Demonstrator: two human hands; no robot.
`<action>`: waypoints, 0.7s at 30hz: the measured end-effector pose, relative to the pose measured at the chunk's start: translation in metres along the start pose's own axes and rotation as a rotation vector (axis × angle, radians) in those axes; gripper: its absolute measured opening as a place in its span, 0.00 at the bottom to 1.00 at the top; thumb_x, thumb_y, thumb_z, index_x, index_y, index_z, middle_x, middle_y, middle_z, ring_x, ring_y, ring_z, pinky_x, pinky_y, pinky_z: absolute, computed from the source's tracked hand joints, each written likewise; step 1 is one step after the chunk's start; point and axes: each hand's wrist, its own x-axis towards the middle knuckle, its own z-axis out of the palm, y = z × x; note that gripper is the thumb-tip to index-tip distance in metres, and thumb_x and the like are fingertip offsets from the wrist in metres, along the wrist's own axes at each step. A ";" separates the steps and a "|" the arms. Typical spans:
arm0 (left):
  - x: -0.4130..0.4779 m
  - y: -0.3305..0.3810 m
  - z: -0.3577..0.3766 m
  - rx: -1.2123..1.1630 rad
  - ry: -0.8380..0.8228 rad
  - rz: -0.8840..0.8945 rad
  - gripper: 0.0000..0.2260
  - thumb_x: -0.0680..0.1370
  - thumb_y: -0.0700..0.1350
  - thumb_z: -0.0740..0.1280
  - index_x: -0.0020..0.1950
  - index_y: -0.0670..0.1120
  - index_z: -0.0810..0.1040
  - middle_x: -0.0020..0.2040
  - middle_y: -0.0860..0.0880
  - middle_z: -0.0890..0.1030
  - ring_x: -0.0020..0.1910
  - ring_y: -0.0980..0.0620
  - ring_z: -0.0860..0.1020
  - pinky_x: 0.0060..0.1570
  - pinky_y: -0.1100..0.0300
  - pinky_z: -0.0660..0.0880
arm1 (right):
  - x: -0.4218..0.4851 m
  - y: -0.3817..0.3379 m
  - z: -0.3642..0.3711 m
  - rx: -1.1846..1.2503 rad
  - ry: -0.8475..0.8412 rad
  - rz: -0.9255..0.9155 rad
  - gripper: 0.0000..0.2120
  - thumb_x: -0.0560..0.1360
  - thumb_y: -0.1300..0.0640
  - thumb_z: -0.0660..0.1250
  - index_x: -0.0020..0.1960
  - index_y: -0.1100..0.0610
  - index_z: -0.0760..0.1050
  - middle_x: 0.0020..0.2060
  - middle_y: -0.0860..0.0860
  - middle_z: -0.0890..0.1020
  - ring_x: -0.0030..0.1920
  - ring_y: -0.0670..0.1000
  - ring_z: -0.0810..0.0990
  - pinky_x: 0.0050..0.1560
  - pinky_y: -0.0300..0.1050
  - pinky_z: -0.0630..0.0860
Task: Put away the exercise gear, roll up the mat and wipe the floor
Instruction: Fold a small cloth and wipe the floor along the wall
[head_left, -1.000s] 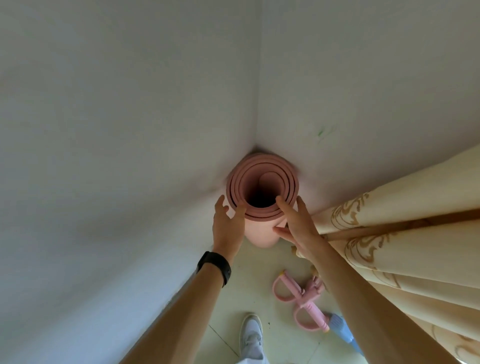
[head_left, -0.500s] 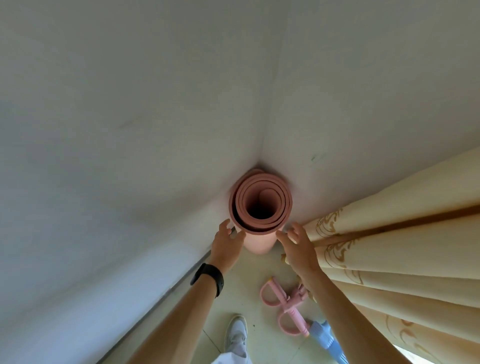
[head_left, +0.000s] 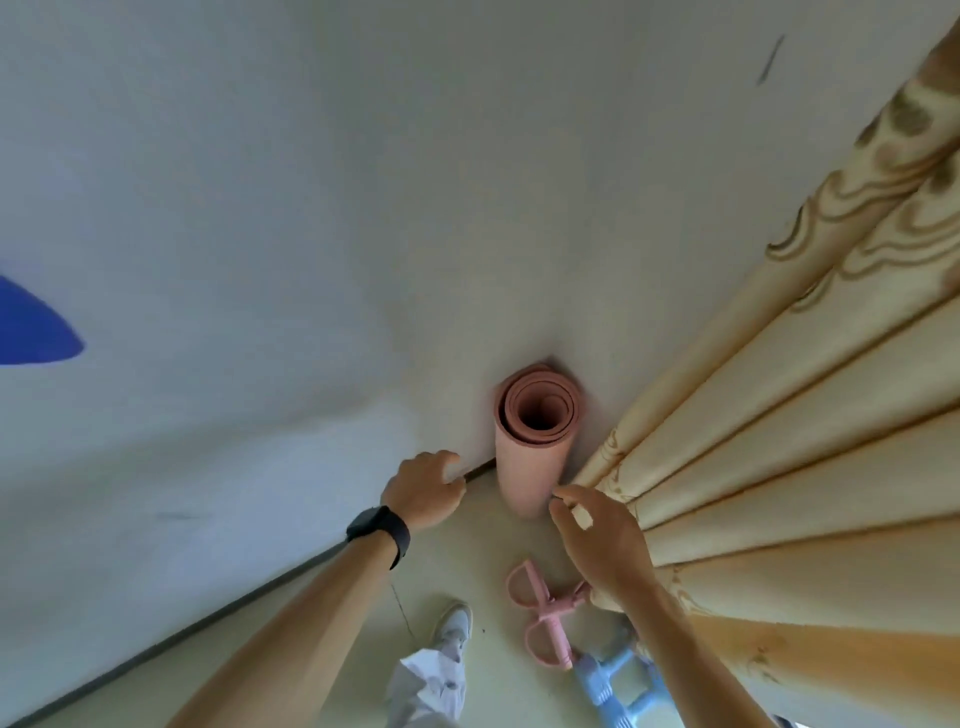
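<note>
The rolled pink mat (head_left: 530, 462) stands upright in the room corner, leaning on the wall, its open end facing me. My left hand (head_left: 423, 491), with a black band on the wrist, hovers to the left of the roll, fingers curled, holding nothing and apart from the mat. My right hand (head_left: 597, 540) is just right of the roll's lower part, fingers spread and empty, close to the curtain edge. A pink pull-rope exerciser (head_left: 540, 616) lies on the floor below the mat, with a blue one (head_left: 618, 680) beside it.
A cream curtain with gold pattern (head_left: 779, 441) hangs in folds along the right. White walls (head_left: 260, 208) meet behind the mat. My white shoe (head_left: 452, 626) stands on the pale tiled floor (head_left: 483, 540). A blue shape (head_left: 31, 327) shows at the left edge.
Both hands have come off the top rim of the mat and drawn back and down. The mat stays standing in the corner. The view has pulled away from it.
</note>
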 end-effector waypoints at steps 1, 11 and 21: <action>-0.023 -0.003 -0.004 0.007 0.064 -0.002 0.21 0.81 0.53 0.59 0.74 0.53 0.69 0.72 0.49 0.72 0.71 0.47 0.69 0.67 0.51 0.70 | -0.012 -0.008 -0.005 -0.036 0.008 -0.093 0.11 0.81 0.50 0.62 0.58 0.49 0.81 0.49 0.42 0.81 0.49 0.43 0.77 0.47 0.33 0.67; -0.329 -0.122 -0.063 0.081 0.730 -0.272 0.20 0.80 0.57 0.60 0.72 0.57 0.71 0.72 0.54 0.72 0.76 0.51 0.63 0.73 0.53 0.61 | -0.146 -0.196 0.032 -0.152 0.015 -1.009 0.11 0.77 0.49 0.68 0.57 0.50 0.82 0.56 0.47 0.84 0.66 0.50 0.72 0.63 0.50 0.74; -0.746 -0.292 -0.012 0.115 1.210 -0.888 0.20 0.79 0.59 0.57 0.71 0.59 0.71 0.69 0.53 0.75 0.76 0.51 0.62 0.75 0.51 0.58 | -0.457 -0.359 0.204 -0.155 -0.364 -1.576 0.17 0.79 0.40 0.59 0.65 0.42 0.76 0.64 0.41 0.79 0.74 0.51 0.63 0.68 0.52 0.69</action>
